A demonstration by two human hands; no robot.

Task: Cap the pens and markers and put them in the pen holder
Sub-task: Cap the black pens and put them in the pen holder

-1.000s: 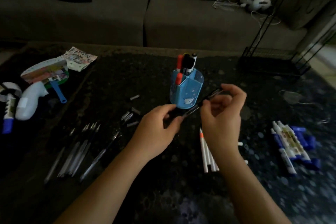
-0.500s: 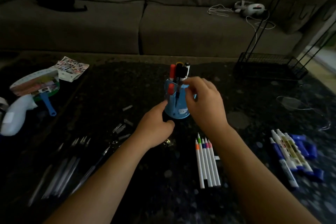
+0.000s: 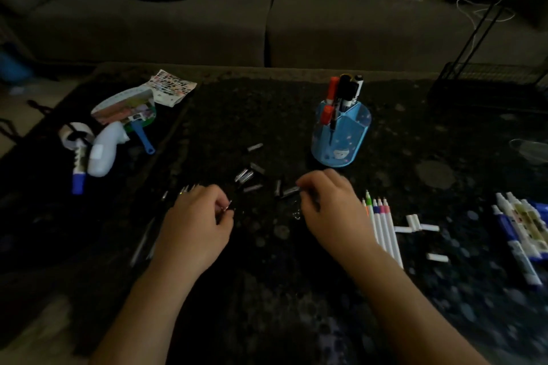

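Note:
The blue pen holder stands on the dark table, with red-capped and black-capped markers upright in it. My left hand lies left of centre, its curled fingers pinching the tip end of a clear pen. More clear pens lie partly hidden beside that hand. My right hand is below the holder, fingertips curled onto a dark pen cap. Several loose dark caps lie between the hands and the holder.
Thin white markers with coloured tips lie right of my right hand, white caps beside them. Blue-and-white markers lie at the right edge. A white bottle, tape and a fan sit far left. A wire rack stands back right, before the sofa.
My right hand has left the holder, where it was setting a pen, and dropped to the caps on the table. My left hand moved left onto a clear pen.

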